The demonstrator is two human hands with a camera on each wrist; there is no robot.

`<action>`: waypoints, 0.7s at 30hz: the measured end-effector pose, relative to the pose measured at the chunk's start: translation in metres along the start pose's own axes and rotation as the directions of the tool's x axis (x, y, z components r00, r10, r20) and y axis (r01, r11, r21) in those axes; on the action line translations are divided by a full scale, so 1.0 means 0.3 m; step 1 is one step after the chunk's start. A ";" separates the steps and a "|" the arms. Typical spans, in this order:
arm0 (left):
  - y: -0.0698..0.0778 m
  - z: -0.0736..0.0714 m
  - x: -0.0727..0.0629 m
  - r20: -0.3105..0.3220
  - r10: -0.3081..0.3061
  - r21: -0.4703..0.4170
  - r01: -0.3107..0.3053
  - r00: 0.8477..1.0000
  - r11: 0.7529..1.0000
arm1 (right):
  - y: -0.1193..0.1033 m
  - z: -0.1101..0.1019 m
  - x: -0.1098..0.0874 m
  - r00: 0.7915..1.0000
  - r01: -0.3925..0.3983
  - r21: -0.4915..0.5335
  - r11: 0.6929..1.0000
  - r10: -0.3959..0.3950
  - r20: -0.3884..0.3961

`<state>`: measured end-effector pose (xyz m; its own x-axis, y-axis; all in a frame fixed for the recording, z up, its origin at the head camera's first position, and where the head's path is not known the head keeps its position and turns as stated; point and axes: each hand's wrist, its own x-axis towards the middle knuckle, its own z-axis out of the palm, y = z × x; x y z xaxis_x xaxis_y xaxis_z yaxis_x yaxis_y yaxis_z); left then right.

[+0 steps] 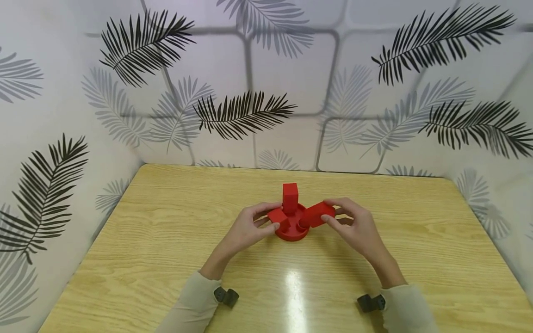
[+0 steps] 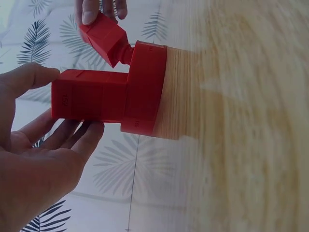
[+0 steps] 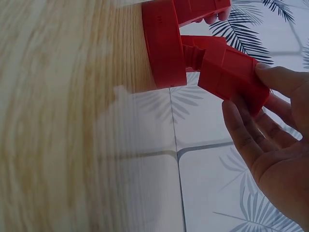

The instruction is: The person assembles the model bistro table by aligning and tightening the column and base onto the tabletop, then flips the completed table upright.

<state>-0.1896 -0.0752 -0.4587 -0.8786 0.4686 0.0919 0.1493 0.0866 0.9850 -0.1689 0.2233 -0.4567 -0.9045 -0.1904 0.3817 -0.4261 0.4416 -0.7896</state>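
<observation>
A round red base (image 1: 292,237) with a raised rim sits on the table. My left hand (image 1: 244,230) holds a red rectangular block (image 1: 277,217) between thumb and fingers; in the left wrist view it stands straight up from the base. My right hand (image 1: 354,229) pinches a second red block (image 1: 319,214), tilted outward to the right. A ribbed red neck (image 3: 192,57) shows between this tilted block and the base in the right wrist view. At the back of the base, a third red block (image 1: 290,197) stands upright, untouched by either hand.
The light wood table (image 1: 166,240) reaches back to a white wall covering (image 1: 287,74) with leaf prints, which also runs along both sides. A small dark device (image 1: 226,296) is worn at the left cuff, another (image 1: 370,303) at the right cuff.
</observation>
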 end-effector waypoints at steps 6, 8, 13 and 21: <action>-0.004 0.012 0.000 -0.067 0.015 0.060 -0.011 0.998 0.998 | -0.002 0.007 0.002 0.998 0.052 0.027 0.998 -0.053 0.025; -0.004 0.016 0.000 -0.085 0.021 0.060 -0.015 0.996 0.998 | -0.004 0.007 0.003 0.997 0.073 0.041 0.997 -0.074 0.034; -0.002 0.021 -0.001 -0.106 0.026 0.034 -0.023 0.994 0.999 | -0.011 0.007 0.004 0.996 0.076 0.075 0.994 -0.079 0.045; -0.007 0.030 -0.002 -0.125 0.032 0.038 -0.028 0.992 0.999 | -0.025 0.014 0.002 0.998 0.038 0.092 0.995 -0.041 0.038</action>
<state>-0.1852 -0.0677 -0.4620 -0.9232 0.3573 0.1414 0.1908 0.1066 0.9758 -0.1663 0.2163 -0.4525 -0.8861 -0.2418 0.3954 -0.4597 0.3512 -0.8157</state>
